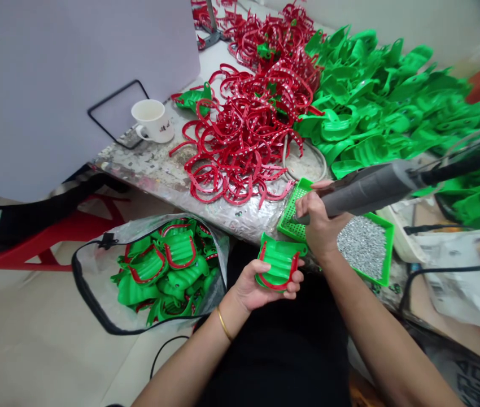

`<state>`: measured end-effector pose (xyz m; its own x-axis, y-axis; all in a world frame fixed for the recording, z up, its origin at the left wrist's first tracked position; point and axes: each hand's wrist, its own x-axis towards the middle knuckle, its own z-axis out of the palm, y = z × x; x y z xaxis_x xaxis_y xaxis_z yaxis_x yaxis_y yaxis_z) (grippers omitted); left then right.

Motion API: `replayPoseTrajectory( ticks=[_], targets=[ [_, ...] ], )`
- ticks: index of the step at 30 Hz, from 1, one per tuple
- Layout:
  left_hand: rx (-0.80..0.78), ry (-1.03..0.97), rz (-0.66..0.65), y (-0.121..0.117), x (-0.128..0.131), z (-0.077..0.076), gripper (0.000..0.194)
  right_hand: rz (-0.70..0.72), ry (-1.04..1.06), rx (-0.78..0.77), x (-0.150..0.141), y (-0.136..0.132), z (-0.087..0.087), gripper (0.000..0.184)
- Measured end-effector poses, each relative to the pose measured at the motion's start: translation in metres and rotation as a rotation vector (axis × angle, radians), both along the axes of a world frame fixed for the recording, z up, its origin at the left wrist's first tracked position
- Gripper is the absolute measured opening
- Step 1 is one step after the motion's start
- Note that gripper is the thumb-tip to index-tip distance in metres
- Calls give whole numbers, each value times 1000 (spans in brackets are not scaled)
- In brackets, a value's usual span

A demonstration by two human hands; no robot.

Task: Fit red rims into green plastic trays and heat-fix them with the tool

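On the floor (20,339) at the left, beside a red plastic stool (60,249), a clear bag with black trim (91,282) lies open, filled with green moulded pieces fitted with red bands (149,265). Above it, near the left end of the foil-covered tabletop (147,164), stands a white mug (153,121). The left hand (261,288) is just off the tabletop's near edge, palm up, its fingers (291,289) curled beneath a green tray-shaped piece with a red rim (280,263), holding it clear of the surface. To its right, the right hand (320,229) grips a grey corded handheld tool (371,189), its fingers closed around the barrel and the tool's tip at a green perforated mesh panel (293,217) by the near edge. Just beside that hand, a green tray (386,249) holds a layer of silver granules (362,246). Across the far side of the tabletop, a tangle of red perforated bands (244,124) gives way to a heap of green moulded pieces (375,107) toward the right. The step in hand appears to be tool work on the rimmed green piece, and the next move seems to call for steady placement of the tool's tip against it.
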<state>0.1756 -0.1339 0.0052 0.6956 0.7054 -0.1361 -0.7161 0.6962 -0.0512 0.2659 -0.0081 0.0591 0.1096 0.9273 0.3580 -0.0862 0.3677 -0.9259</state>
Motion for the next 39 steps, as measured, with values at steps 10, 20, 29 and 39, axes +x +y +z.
replayPoseTrajectory(
  ticks=[10, 20, 29, 39],
  targets=[
    [-15, 1, 9, -1, 0, 3, 66, -29, -4, 8, -3, 1, 14, 15],
    [22, -7, 5, 0, 1, 2, 68, 58, 23, 20, -7, 2, 4, 10],
    [10, -4, -2, 0, 1, -2, 70, 41, 19, -1, -5, 2, -1, 11],
    [10, -4, -16, 1, 0, -2, 69, 21, 20, 23, -8, 2, 0, 10]
  ],
)
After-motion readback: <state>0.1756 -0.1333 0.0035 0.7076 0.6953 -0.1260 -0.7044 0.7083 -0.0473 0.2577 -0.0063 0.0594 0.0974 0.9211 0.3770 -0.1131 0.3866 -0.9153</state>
